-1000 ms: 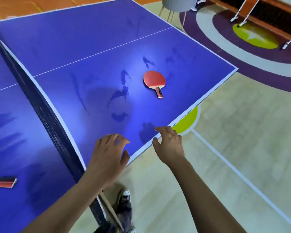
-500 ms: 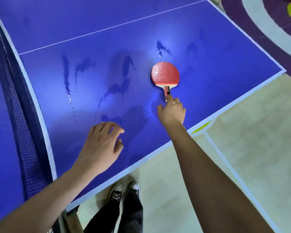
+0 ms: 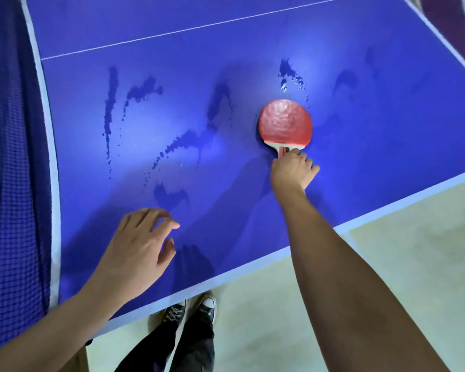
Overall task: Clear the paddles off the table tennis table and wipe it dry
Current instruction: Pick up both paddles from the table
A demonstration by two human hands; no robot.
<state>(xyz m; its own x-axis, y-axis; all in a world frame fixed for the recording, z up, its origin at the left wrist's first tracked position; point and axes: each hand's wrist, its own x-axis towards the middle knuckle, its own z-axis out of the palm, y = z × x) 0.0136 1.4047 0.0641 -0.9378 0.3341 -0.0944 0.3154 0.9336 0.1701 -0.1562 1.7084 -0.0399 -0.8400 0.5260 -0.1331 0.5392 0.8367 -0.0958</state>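
An indoor sports hall or games room: a blue table tennis tabletop (image 3: 253,36) with white boundary lines, a dark mesh net (image 3: 14,183) across it, a red paddle (image 3: 285,122) on it, and a pale floor (image 3: 414,264) with purple painted marking (image 3: 440,12).

The table (image 3: 253,36) is seen as a smooth blue board with a soft sheen, lit in pale glare patches; water (image 3: 188,140) lies on it in dark, glossy streaks and beads; the paddle (image 3: 285,122) is faced in red rubber, finely rippled and faintly shiny, over a pale wooden blade edge; the net (image 3: 16,183) is made of dark woven mesh, bound with a smooth white band (image 3: 51,157); the floor (image 3: 400,264) is shown pale and matt; the shoes (image 3: 208,304) appear to be black canvas with white rubber toes; the trousers (image 3: 172,345) are of dark matt cloth
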